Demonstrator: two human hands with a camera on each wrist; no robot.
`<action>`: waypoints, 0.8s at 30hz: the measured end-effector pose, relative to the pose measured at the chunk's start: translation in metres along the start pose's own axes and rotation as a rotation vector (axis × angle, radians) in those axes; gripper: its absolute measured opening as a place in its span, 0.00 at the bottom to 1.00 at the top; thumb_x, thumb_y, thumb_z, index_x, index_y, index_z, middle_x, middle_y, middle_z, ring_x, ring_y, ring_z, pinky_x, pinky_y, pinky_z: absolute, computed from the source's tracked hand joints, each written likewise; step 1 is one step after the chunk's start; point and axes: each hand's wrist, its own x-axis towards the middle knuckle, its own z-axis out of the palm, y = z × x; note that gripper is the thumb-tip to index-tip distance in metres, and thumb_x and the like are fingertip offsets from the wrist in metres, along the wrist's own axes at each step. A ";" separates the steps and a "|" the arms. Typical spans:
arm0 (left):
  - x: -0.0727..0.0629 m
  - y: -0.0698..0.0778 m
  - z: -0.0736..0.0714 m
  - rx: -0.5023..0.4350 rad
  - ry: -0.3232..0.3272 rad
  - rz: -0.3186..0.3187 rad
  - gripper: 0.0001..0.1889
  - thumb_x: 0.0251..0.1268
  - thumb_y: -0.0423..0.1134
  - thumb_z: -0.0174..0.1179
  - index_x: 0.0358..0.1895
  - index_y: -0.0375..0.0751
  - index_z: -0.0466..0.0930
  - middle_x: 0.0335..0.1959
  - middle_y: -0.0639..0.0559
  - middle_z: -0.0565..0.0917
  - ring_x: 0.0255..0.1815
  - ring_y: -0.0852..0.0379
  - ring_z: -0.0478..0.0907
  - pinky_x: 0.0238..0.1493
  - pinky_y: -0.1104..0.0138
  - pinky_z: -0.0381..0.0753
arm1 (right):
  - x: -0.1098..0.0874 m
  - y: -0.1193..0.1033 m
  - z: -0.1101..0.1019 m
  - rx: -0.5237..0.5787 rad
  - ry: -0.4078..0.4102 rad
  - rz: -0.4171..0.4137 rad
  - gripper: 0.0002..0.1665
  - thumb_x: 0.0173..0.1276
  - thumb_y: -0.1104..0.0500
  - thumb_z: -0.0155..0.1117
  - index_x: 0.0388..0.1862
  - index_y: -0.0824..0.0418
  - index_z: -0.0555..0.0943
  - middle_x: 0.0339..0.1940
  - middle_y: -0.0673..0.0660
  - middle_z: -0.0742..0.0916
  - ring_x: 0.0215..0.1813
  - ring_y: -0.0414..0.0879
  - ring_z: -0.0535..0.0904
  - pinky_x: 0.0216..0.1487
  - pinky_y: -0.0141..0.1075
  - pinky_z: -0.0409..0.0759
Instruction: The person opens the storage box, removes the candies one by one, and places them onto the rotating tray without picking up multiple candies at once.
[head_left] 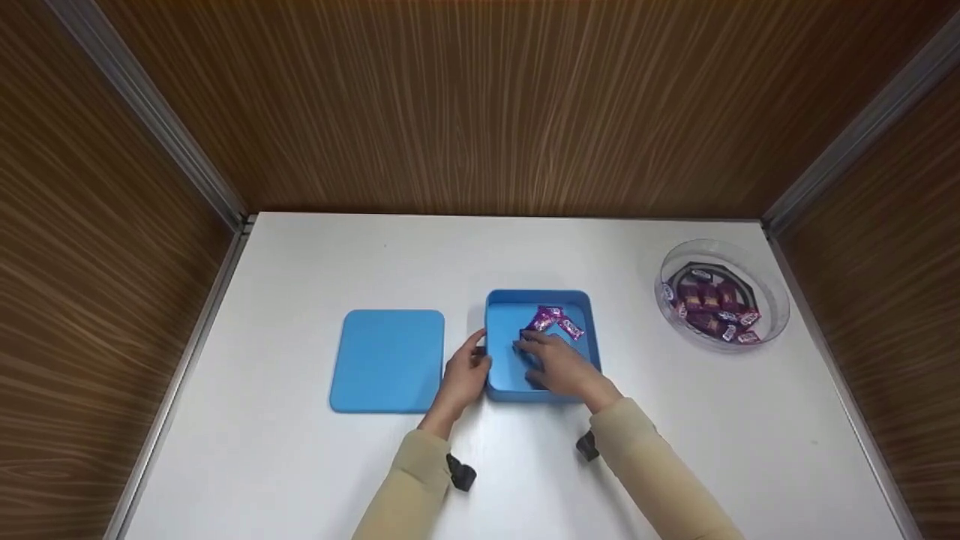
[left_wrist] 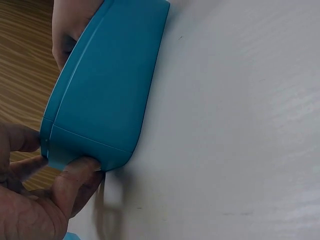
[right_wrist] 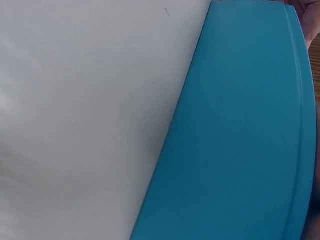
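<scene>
A square blue box stands on the white table, its top uncovered. Several purple-wrapped candies lie inside it toward the back. My left hand touches the box's left wall from outside; in the left wrist view its thumb presses the wall near a corner, with other fingers at the rim. My right hand reaches over the near right rim into the box, its fingers and thumb spread apart, fingertips right at the nearest candies. The right wrist view shows mostly the box's outer wall, with the right hand largely hidden.
A flat blue lid lies on the table left of the box. At the back right stands a round clear bowl with several wrapped candies. Wood-grain panels enclose the table's back and sides.
</scene>
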 end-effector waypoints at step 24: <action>0.000 0.000 0.000 -0.003 0.001 0.015 0.27 0.73 0.31 0.50 0.74 0.40 0.62 0.56 0.36 0.77 0.54 0.47 0.77 0.54 0.56 0.77 | 0.002 0.003 0.001 0.009 0.059 -0.052 0.08 0.58 0.72 0.71 0.36 0.63 0.88 0.36 0.52 0.82 0.42 0.48 0.80 0.49 0.42 0.80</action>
